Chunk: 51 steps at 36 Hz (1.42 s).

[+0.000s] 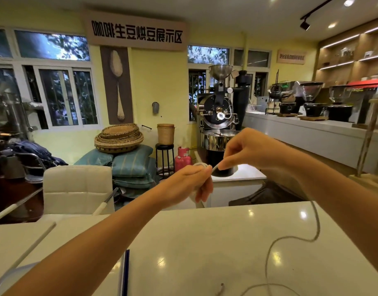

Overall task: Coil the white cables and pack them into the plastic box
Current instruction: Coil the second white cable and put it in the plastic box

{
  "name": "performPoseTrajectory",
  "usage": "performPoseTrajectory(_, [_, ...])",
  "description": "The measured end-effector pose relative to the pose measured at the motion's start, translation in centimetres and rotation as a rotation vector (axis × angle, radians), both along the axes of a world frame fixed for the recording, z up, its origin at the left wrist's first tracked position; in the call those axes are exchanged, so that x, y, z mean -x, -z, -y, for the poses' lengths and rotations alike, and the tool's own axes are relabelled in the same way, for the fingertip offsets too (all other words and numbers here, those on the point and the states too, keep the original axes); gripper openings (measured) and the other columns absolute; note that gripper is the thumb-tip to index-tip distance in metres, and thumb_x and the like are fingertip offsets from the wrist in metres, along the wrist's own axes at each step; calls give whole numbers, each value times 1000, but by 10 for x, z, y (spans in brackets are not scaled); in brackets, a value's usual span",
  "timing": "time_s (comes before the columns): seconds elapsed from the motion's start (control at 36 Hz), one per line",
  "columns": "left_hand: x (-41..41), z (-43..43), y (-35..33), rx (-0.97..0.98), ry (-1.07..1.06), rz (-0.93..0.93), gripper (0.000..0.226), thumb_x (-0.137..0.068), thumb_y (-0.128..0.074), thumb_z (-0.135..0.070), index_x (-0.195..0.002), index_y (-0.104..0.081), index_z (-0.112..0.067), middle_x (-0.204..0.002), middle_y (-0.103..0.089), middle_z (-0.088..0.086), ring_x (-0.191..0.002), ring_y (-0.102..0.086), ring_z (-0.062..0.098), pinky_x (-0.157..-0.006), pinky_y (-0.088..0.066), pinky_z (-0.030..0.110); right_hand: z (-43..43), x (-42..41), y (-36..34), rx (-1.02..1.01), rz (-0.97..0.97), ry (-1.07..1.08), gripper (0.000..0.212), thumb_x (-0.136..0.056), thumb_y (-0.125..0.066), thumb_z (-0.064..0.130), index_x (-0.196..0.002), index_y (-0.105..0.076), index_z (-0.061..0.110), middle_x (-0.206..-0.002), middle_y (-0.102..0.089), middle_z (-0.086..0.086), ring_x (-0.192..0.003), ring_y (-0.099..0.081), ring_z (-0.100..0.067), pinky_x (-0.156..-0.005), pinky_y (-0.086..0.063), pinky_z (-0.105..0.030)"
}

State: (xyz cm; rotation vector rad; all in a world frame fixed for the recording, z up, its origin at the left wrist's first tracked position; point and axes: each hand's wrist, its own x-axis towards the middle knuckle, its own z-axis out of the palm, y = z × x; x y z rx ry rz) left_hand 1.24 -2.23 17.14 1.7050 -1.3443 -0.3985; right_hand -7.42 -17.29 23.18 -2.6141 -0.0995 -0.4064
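Both my hands are raised above the white table [205, 242]. My left hand [190, 182] grips a small coil of white cable [202, 165], its loops showing above my fingers. My right hand [245, 150] pinches the cable's end piece just right of the coil. A long loose length of the white cable [271, 248] hangs down behind my right forearm and snakes across the table's right side. A translucent plastic box [4, 278] shows at the bottom left corner, mostly hidden by my left arm.
A blue-edged flat item [125, 272] lies on the table near my left arm. A white chair [76, 186] stands behind the table on the left. Cushions and baskets [119, 138], a coffee roaster [218, 116] and a counter with grinders [312, 124] lie beyond.
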Motion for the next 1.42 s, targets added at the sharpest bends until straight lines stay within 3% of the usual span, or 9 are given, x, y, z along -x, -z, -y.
performPoseTrajectory(0.28, [17, -13, -11, 24, 217, -249, 28, -85, -38, -27, -65, -53, -15, -53, -59, -7, -50, -52, 6, -56, -43, 16, 22, -14, 7, -325, 197, -186, 5, -66, -66, 23, -64, -66, 19, -59, -59, -2, -49, -54, 0, -54, -46, -10])
performPoseTrajectory(0.47, [29, -2, -32, 238, 284, -414, 30, -89, -35, -24, -68, -52, -11, -54, -62, -3, -51, -57, 7, -57, -49, 18, 4, -39, 43, -810, 203, -298, 31, -80, -53, 38, -66, -70, 15, -61, -62, -9, -59, -59, -18, -58, -50, -19])
performPoseTrajectory(0.56, [27, 8, -41, 323, 161, -333, 36, -95, -32, -20, -66, -52, -12, -53, -62, -4, -52, -57, 6, -56, -50, 15, -16, -49, 60, -973, 196, -219, 43, -93, -39, 32, -87, -56, -7, -77, -62, -26, -74, -61, -35, -70, -55, -37])
performPoseTrajectory(0.67, [18, 18, -48, 383, -23, -125, 34, -96, -32, -14, -67, -50, -10, -60, -60, 0, -49, -57, 2, -55, -49, 12, -39, -55, 77, -1166, 78, -198, 22, -96, -38, 22, -81, -51, 12, -44, -56, 5, -38, -48, -5, -39, -39, -16])
performPoseTrajectory(0.81, [-2, 24, -40, 383, -199, 72, 30, -95, -37, -12, -68, -49, -10, -66, -56, 0, -54, -57, 1, -58, -50, 12, -50, -50, 80, -1236, -54, -211, 26, -97, -35, 17, -79, -53, 14, -41, -50, 5, -34, -37, -6, -39, -31, -17])
performPoseTrajectory(0.94, [-20, 29, -27, 295, -328, 308, 30, -94, -42, -14, -65, -45, -22, -67, -54, -9, -64, -53, 4, -66, -44, 15, -49, -42, 73, -1130, -244, -131, 30, -97, -33, 15, -72, -49, 14, -42, -42, 5, -36, -31, -7, -36, -28, -16])
performPoseTrajectory(1.14, [-29, 37, -24, 469, -341, 140, 29, -95, -39, -11, -68, -46, -18, -69, -58, -4, -54, -59, -4, -61, -51, 11, -47, -32, 68, -951, -401, -102, 26, -98, -32, 24, -79, -49, 20, -55, -38, 2, -36, -27, -4, -33, -23, -13])
performPoseTrajectory(1.25, [-33, 38, -22, 483, -386, 120, 30, -96, -37, -11, -67, -45, -18, -69, -56, -4, -61, -57, 5, -64, -49, 14, -46, -29, 68, -653, -366, -63, 27, -98, -34, 22, -75, -49, 27, -55, -37, 2, -43, -27, -7, -38, -23, -16])
performPoseTrajectory(1.42, [-40, 24, -3, 256, -451, 264, 34, -96, -36, -15, -63, -41, -19, -62, -47, -5, -53, -47, 2, -52, -41, 9, -39, -17, 40, -234, -250, -40, 22, -91, -50, 21, -94, -65, 4, -58, -44, 3, -49, -35, -6, -44, -29, -15])
